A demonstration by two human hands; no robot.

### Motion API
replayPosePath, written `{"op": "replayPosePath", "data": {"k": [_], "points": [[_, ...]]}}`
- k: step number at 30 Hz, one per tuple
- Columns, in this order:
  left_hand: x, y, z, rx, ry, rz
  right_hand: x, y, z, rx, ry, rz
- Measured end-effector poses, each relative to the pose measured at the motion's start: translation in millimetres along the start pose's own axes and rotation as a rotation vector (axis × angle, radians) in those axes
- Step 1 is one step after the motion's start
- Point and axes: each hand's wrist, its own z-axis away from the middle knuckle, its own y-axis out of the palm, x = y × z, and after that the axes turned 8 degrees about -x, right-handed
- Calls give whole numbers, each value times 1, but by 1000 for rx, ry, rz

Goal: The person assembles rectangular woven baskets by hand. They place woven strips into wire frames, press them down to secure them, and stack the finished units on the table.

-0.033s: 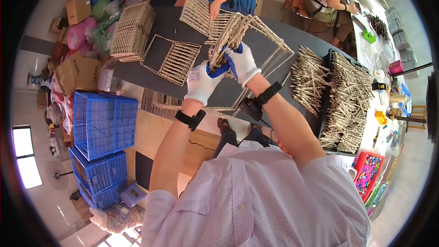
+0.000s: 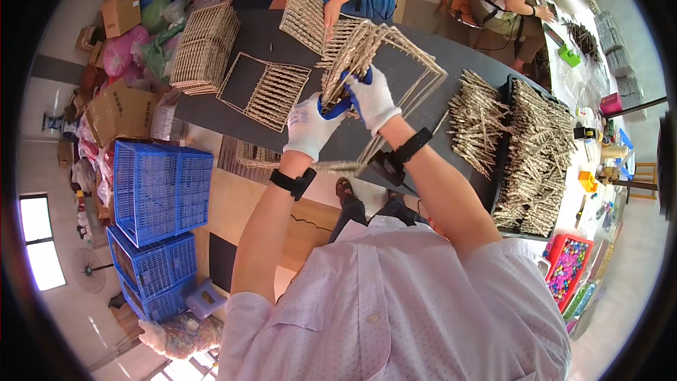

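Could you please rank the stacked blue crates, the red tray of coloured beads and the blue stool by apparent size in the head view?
1. Blue crates
2. Red tray
3. Blue stool

1. Brown cardboard box [image 2: 121,10], top left, flaps shut.
2. Bigger brown box [image 2: 123,111], left of the table, above the blue crates.
3. Pink bag [image 2: 129,51] and green bag [image 2: 156,13] between them.

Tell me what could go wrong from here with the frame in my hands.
1. Both gloved hands, left hand and right hand, grip the woven wire frame in mid-air; the loose straw strips could slip out.
2. A co-worker's hand works close by on another woven panel; the frames could collide.
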Motion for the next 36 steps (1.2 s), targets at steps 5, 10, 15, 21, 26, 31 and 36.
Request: {"op": "replayPosePath", "data": {"k": [5, 10, 15, 21, 26, 31, 36], "points": [[30, -1, -4, 72, -141, 189, 1, 4, 5, 6, -225, 378], [33, 11, 3, 42, -126, 301, 18, 0, -7, 137, 309, -212], [17, -2, -1, 178, -114, 431, 15, -15, -20, 277, 353, -288], [29, -15, -9, 241, -380, 552, 47, -12, -29, 194, 98, 492], [21, 1, -10, 250, -181, 173, 30, -8, -27, 314, 429, -225], [19, 13, -3, 232, -27, 36, 18, -8, -22, 339, 438, -257], [16, 9, -9, 289, -86, -195, 15, -12, -14, 357, 544, -402]]}}
